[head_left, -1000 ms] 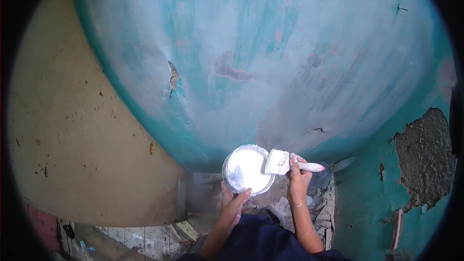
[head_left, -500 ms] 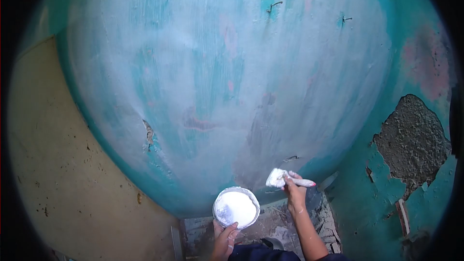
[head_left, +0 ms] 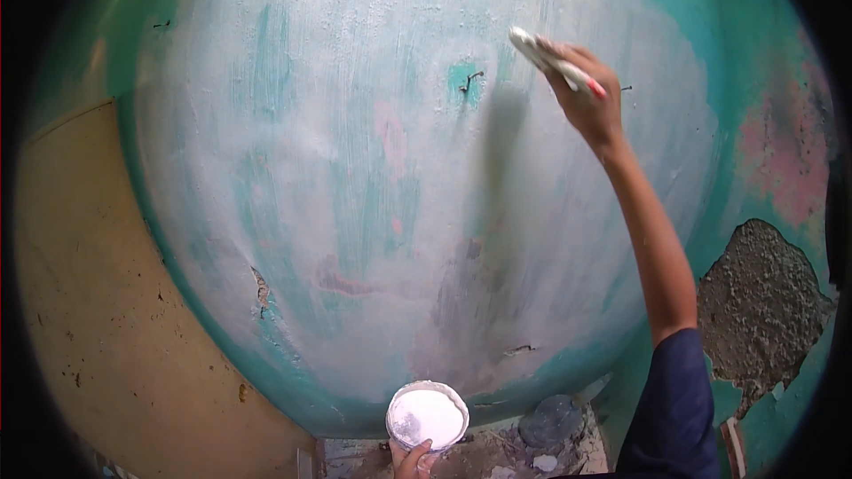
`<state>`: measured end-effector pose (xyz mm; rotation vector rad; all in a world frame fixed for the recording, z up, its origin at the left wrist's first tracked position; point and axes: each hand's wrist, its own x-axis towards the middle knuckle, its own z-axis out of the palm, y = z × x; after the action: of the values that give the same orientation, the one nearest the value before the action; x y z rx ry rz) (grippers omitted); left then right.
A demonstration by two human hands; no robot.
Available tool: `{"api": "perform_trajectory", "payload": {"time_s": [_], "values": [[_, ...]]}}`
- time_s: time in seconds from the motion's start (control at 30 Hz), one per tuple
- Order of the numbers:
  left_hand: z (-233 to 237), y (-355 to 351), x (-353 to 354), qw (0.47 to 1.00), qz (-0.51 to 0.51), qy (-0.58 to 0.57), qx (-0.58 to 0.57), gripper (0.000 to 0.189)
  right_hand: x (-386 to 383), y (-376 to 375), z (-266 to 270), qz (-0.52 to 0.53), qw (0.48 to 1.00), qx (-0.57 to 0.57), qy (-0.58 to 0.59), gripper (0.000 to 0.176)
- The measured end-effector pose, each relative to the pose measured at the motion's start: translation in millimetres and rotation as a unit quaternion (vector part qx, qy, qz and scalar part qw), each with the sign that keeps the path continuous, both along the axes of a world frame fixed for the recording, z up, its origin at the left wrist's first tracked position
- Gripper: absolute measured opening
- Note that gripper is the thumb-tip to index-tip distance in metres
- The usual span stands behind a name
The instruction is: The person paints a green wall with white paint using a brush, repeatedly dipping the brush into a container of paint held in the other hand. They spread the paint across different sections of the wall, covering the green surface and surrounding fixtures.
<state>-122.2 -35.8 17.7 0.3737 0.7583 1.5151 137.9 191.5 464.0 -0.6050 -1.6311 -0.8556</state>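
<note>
The left hand (head_left: 411,461) grips the bucket (head_left: 427,384) by its rim, likely to hold the paint (head_left: 435,409) level. The right hand (head_left: 593,106) clasps the brush (head_left: 556,62) near the wall (head_left: 355,115), arm (head_left: 652,231) outstretched for reach.

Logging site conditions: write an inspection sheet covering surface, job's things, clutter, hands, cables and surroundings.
Surface: teal wall, streaked whitish, teal showing through; bent dark hook protruding.
Job's things: round pale tub holding white coating; white-smeared brush with red-tipped handle.
Clutter: pale broken chunks and round dark-grey container, low by the wall.
Hands: left hand holds the tub; right hand grips the brush, wall contact unclear.
Cables: nothing seen.
Surroundings: beige speckled panel at left; teal side wall at right, with rough grey patch.
</note>
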Motion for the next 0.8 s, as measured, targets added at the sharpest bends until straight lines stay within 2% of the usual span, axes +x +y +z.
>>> {"api": "perform_trajectory", "payload": {"time_s": [0.07, 0.1, 0.17, 0.23, 0.3, 0.4, 0.47, 0.53, 0.6, 0.67, 0.7, 0.8], "values": [[4, 8, 11, 1.0, 0.01, -0.006, 0.004, 0.064, -3, 13, 31, -0.037, 0.997, 0.05, -0.043, 0.033], [5, 13, 15, 1.0, 0.015, -0.009, 0.006, 0.063, -2, 19, 32, -0.033, 0.997, 0.055, -0.045, 0.033], [8, 20, 22, 1.0, 0.026, -0.014, 0.009, 0.062, -1, 35, 18, -0.117, 0.979, 0.106, -0.132, 0.037], [10, 26, 25, 0.999, 0.034, -0.016, 0.011, 0.061, -6, 32, -25, -0.147, 0.968, 0.107, -0.173, 0.036], [10, 29, 31, 0.999, 0.039, -0.021, 0.01, 0.059, -2, 45, -83, -0.111, 0.962, 0.112, -0.223, 0.033], [7, 26, 40, 0.999, 0.044, -0.031, 0.003, 0.057, -8, 15, -135, -0.068, 0.963, 0.03, -0.258, 0.033], [5, 24, 44, 0.998, 0.048, -0.035, -0.002, 0.056, -3, 7, -123, -0.018, 0.97, -0.065, -0.232, 0.031], [5, 24, 46, 0.998, 0.05, -0.037, -0.006, 0.055, 5, 23, -88, -0.001, 0.98, -0.066, -0.189, 0.029], [6, 25, 48, 0.998, 0.051, -0.038, -0.008, 0.054, 2, 18, -25, -0.006, 0.992, -0.019, -0.128, 0.025], [6, 28, 49, 0.998, 0.052, -0.039, -0.01, 0.053, 2, 27, 35, -0.002, 0.991, 0.077, -0.107, 0.023], [6, 30, 49, 0.998, 0.053, -0.039, -0.011, 0.052, 2, 32, 62, -0.03, 0.991, 0.086, -0.099, 0.023], [6, 34, 48, 0.997, 0.056, -0.041, -0.015, 0.05, 1, 42, 83, -0.078, 0.985, 0.109, -0.111, 0.024]]}}
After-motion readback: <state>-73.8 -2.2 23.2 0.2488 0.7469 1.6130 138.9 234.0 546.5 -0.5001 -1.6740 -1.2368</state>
